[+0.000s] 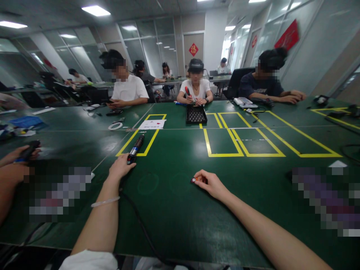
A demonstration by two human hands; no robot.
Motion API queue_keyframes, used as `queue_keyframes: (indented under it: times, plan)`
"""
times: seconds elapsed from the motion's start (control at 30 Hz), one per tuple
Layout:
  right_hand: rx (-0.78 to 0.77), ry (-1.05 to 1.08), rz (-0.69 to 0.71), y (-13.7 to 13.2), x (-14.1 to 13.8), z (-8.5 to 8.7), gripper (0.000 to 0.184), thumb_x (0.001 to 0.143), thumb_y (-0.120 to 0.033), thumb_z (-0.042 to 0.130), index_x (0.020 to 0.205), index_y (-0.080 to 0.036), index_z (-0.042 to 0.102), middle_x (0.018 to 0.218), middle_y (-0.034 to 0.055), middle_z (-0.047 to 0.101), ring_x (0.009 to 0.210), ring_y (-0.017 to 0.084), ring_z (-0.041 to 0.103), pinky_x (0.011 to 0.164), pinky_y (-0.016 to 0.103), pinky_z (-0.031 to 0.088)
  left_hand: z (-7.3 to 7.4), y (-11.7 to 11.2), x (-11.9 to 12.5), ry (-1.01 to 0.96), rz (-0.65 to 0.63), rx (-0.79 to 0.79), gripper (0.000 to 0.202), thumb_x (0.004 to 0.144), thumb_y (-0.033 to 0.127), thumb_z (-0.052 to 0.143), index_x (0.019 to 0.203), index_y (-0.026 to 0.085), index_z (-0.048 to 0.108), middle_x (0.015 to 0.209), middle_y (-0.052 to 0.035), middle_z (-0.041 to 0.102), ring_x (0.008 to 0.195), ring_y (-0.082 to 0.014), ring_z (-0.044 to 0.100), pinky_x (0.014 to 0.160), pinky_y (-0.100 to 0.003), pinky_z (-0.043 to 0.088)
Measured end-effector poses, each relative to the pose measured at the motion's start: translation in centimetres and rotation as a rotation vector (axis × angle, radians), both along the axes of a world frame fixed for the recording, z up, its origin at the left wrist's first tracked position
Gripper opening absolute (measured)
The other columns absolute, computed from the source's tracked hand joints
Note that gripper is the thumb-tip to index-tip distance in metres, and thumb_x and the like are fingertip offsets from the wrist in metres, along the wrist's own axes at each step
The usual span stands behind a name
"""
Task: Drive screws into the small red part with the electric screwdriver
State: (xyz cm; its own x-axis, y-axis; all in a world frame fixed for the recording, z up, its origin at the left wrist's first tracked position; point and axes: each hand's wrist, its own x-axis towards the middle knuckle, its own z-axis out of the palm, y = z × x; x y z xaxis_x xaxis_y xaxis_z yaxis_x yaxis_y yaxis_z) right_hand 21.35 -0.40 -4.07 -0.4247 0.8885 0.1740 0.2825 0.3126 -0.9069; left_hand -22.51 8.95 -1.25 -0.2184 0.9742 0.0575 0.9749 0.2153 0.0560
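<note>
My left hand (121, 168) is closed around the rear end of a black electric screwdriver (136, 147) with a blue and silver band. The tool lies slanted over the yellow-taped rectangle, its tip pointing away from me. To the right, my right hand (210, 183) rests low over the green tabletop (168, 210), thumb and fingers pinched on a small red-and-orange piece with a dark end (194, 180). What kind of piece it is, I cannot make out. A black cable (140, 221) runs from beside my left wrist toward the table's near edge.
A printed white sheet (152, 124) lies beyond the screwdriver, with a roll of white tape (115, 126) to its left. Across the table, a person works behind a black tray (196, 114) of small parts. Another person's hand (30, 153) grips a dark tool at far left.
</note>
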Motion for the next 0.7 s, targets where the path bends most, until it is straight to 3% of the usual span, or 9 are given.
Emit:
queue_keyframes:
  times: [0.13, 0.37, 0.7]
  plan:
    - [0.002, 0.002, 0.004, 0.1, 0.0, -0.1, 0.015, 0.086, -0.028, 0.061, 0.096, -0.017, 0.061, 0.075, -0.0006, 0.061, 0.065, 0.011, 0.053, 0.059, 0.021, 0.039, 0.1, -0.1, 1.1, 0.020, -0.019, -0.030, 0.063, 0.079, 0.045, 0.057, 0.133, 0.016, 0.044, 0.140, -0.0143, 0.046, 0.119, -0.0298, 0.052, 0.091, -0.036, 0.045]
    - [0.003, -0.002, -0.002, 0.1, -0.1, 0.0, 0.014, 0.085, -0.027, 0.062, 0.095, -0.017, 0.060, 0.075, -0.0005, 0.062, 0.064, 0.012, 0.054, 0.059, 0.021, 0.040, 0.7, -1.0, 4.9, 0.025, -0.036, -0.007, 0.056, 0.079, 0.046, 0.055, 0.126, 0.016, 0.049, 0.130, -0.0163, 0.051, 0.109, -0.0295, 0.058, 0.086, -0.037, 0.047]
    - [0.032, -0.025, -0.003, 0.2, -0.1, -0.1, 0.013, 0.086, -0.028, 0.061, 0.095, -0.018, 0.060, 0.077, -0.0002, 0.063, 0.065, 0.012, 0.055, 0.059, 0.021, 0.041, 0.4, -2.7, 12.1, -0.022, -0.237, 0.039, 0.063, 0.078, 0.044, 0.057, 0.133, 0.017, 0.043, 0.134, -0.0127, 0.049, 0.112, -0.0273, 0.056, 0.089, -0.035, 0.047]
